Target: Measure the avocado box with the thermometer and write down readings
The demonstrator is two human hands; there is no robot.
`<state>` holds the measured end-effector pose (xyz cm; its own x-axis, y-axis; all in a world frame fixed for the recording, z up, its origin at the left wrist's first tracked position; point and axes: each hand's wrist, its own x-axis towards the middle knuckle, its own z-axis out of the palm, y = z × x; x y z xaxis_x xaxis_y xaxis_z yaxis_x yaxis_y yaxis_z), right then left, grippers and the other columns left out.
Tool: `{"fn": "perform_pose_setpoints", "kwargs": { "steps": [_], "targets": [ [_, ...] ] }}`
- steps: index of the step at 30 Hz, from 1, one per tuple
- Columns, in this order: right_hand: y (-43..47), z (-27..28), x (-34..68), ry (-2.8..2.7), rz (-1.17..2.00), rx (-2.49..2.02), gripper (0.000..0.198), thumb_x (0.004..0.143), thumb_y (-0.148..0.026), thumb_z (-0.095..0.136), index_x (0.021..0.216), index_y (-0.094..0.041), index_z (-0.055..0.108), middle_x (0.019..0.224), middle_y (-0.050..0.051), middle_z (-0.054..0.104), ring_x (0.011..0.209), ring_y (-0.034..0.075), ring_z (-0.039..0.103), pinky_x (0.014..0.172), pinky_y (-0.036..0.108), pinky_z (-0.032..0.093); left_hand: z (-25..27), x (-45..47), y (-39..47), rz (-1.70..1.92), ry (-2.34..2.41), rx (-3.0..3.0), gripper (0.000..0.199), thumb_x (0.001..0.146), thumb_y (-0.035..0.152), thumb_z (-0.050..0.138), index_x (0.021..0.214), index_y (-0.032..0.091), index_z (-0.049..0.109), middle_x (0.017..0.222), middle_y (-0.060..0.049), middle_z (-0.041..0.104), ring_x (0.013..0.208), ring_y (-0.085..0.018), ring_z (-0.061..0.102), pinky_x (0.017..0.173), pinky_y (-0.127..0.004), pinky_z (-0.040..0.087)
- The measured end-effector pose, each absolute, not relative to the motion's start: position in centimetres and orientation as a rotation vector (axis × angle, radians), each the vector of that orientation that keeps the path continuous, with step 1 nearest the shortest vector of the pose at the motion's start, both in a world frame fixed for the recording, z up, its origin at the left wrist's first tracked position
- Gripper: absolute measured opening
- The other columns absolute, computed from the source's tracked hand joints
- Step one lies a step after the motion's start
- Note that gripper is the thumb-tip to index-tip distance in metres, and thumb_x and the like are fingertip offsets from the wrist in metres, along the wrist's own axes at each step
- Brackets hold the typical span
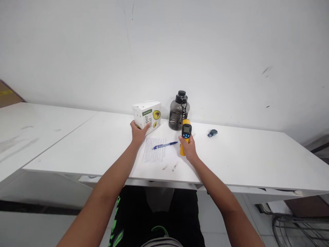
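Observation:
My left hand point(138, 132) grips the lower front of a white box point(147, 115) with avocado pictures and green lettering, near the back of the table. In my right hand point(189, 147) is a yellow and black infrared thermometer point(186, 132). Its small screen and blue buttons face me, and its front end points toward the wall. Between my hands, a blue pen point(165, 145) lies across a handwritten sheet of paper point(154, 156). A dark see-through water jug point(176, 115) with a black lid stands upright just beyond the thermometer.
The white table point(246, 157) runs along a white wall point(102, 51). A small crumpled dark-blue item point(212, 133) lies to the right of the jug. A cardboard box point(9, 96) sits at the far left. Below right is a black metal rack point(298, 226).

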<state>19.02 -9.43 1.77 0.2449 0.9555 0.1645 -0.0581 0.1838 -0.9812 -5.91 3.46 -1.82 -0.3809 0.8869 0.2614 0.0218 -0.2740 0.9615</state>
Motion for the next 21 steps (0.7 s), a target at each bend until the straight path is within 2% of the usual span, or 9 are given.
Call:
{"fn": "perform_pose_setpoints", "kwargs": {
  "steps": [6, 9, 11, 13, 15, 21],
  "targets": [
    [-9.3, 2.3, 19.5, -1.127, 0.844, -1.215, 0.045, 0.075, -0.063, 0.075, 0.097, -0.025, 0.064, 0.09, 0.0, 0.065, 0.084, 0.02, 0.058, 0.079, 0.034, 0.049, -2.2, -6.1, 3.8, 1.751, 1.339, 1.149, 0.081, 0.072, 0.041, 0.095, 0.128, 0.029, 0.038, 0.139, -0.015, 0.064, 0.135, -0.033, 0.065, 0.115, -0.055, 0.057],
    [-8.8, 2.6, 20.8, -1.225, 0.841, -1.437, 0.053, 0.079, -0.07, 0.07, 0.102, -0.022, 0.07, 0.096, 0.005, 0.073, 0.09, 0.025, 0.064, 0.082, 0.036, 0.05, -2.2, -6.0, 3.8, 1.746, 1.339, 1.126, 0.08, 0.073, 0.041, 0.094, 0.128, 0.029, 0.037, 0.139, -0.014, 0.064, 0.134, -0.032, 0.066, 0.114, -0.054, 0.057],
    [-8.4, 2.6, 21.8, -1.351, 0.756, -1.651, 0.057, 0.083, -0.07, 0.068, 0.113, -0.021, 0.073, 0.108, 0.01, 0.077, 0.1, 0.03, 0.068, 0.087, 0.038, 0.05, -2.1, -5.9, 3.8, 1.743, 1.355, 1.108, 0.079, 0.073, 0.041, 0.094, 0.127, 0.028, 0.037, 0.139, -0.014, 0.064, 0.134, -0.032, 0.066, 0.115, -0.053, 0.057],
    [-8.1, 2.6, 22.5, -1.472, 0.585, -1.879, 0.064, 0.089, -0.067, 0.067, 0.131, -0.02, 0.07, 0.124, 0.016, 0.076, 0.114, 0.034, 0.069, 0.092, 0.041, 0.049, -2.1, -5.8, 3.7, 1.751, 1.352, 1.107, 0.078, 0.074, 0.039, 0.094, 0.126, 0.027, 0.037, 0.14, -0.016, 0.063, 0.134, -0.032, 0.065, 0.114, -0.053, 0.056],
    [-8.0, 2.4, 22.9, -1.586, 0.459, -2.058, 0.069, 0.095, -0.066, 0.062, 0.142, -0.016, 0.065, 0.131, 0.022, 0.074, 0.119, 0.037, 0.068, 0.093, 0.043, 0.049, -2.1, -5.8, 3.6, 1.752, 1.325, 1.132, 0.077, 0.075, 0.039, 0.093, 0.126, 0.027, 0.037, 0.14, -0.017, 0.062, 0.133, -0.032, 0.066, 0.113, -0.052, 0.057],
    [-7.7, 1.9, 23.0, -1.719, 0.298, -2.318, 0.072, 0.102, -0.066, 0.053, 0.149, -0.012, 0.06, 0.129, 0.026, 0.071, 0.119, 0.038, 0.069, 0.088, 0.042, 0.051, -2.5, -5.7, 3.4, 1.715, 1.301, 1.236, 0.081, 0.072, 0.036, 0.095, 0.127, 0.028, 0.035, 0.142, -0.016, 0.059, 0.134, -0.031, 0.063, 0.114, -0.052, 0.055]
  ]
}}
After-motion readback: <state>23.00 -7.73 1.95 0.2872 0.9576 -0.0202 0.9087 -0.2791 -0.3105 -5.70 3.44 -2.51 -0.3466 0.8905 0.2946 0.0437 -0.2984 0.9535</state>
